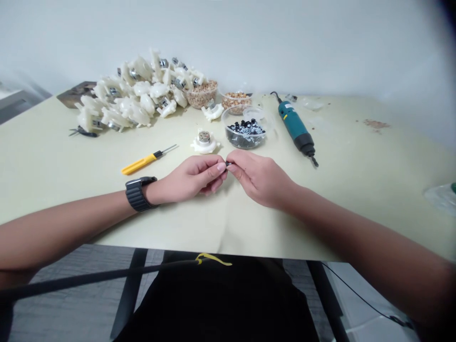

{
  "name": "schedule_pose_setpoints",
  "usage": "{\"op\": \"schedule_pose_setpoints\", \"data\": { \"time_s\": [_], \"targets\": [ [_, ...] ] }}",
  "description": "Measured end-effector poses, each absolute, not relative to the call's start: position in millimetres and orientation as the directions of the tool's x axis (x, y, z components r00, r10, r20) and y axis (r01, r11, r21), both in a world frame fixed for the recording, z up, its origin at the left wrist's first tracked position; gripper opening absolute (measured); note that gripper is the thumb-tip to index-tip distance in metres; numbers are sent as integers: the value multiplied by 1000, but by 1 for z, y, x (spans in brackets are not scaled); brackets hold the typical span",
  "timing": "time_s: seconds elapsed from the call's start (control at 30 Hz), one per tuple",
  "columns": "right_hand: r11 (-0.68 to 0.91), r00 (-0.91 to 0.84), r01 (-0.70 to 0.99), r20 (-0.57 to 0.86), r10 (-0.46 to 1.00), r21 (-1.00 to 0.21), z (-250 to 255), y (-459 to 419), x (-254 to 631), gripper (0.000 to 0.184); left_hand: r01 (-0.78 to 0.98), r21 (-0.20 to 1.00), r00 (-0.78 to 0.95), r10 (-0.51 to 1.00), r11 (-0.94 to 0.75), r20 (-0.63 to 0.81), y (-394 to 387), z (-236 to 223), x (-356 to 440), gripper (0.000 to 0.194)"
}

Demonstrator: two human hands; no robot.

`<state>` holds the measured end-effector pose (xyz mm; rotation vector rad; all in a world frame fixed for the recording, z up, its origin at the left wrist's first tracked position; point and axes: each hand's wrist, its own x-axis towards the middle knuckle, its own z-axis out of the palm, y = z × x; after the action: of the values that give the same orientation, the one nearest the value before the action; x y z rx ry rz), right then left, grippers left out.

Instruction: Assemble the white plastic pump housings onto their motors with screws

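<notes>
Small black part (228, 164), pinched between our two hands, sits low over the near middle of the pale yellow counter (53, 156). Our left hand (194, 179) closes thumb and forefinger on it from the left; our right hand (258, 178) meets it from the right with fingertips closed on the same piece. So each grip is shut on that one part, and we judge the step to be fitting or turning it between the fingers. Whatever follows would call for fine fingertip control.

Just beyond the hands stands a white plastic housing with a metal centre (204, 141), and to its right a clear plastic bowl of black and silver small parts (245, 132). A yellow-handled screwdriver (147, 159) lies to the left, a teal electric screwdriver (296, 127) to the right. A heap of white plastic housings (135, 95) fills the far left.

We cannot make out the shape of the pinched part: it is tiny and mostly covered by fingertips.
</notes>
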<state>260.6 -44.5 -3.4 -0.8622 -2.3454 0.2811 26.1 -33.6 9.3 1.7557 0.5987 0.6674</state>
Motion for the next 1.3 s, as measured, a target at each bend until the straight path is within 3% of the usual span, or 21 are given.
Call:
{"op": "schedule_pose_setpoints", "data": {
  "time_s": [0.17,0.23,0.3,0.37,0.47,0.57,0.7,0.87,1.13,1.3],
  "targets": [
    [792,-631,548,489,603,-270,-3,-43,262,20,21,994,732,679,-104,56,-35,10,30,44],
    [780,-605,522,494,624,-345,-2,-43,259,22,41,990,723,688,-133,63,-36,9,31,46],
    [733,-558,475,479,678,-486,-1,-42,255,31,111,955,681,721,-275,129,-36,8,31,46],
    [635,-507,408,416,755,-655,0,-40,249,40,236,834,630,732,-499,259,-33,6,30,42],
    [428,-478,289,259,839,-856,1,-37,245,46,386,538,630,640,-749,440,-24,3,28,28],
    [407,-459,295,245,854,-865,4,-31,247,45,433,410,640,595,-802,486,-14,4,27,23],
    [610,-446,476,423,788,-634,14,-22,255,31,457,513,586,680,-727,441,-6,11,27,30],
    [737,-573,542,464,676,-404,19,-7,256,25,381,629,581,705,-677,406,-1,12,28,44],
    [768,-589,576,508,628,-282,2,1,263,23,172,862,658,706,-477,260,3,12,37,51],
    [789,-559,474,559,613,-392,2,-5,260,29,135,866,641,709,-482,295,-6,14,41,50]
  ]
}}
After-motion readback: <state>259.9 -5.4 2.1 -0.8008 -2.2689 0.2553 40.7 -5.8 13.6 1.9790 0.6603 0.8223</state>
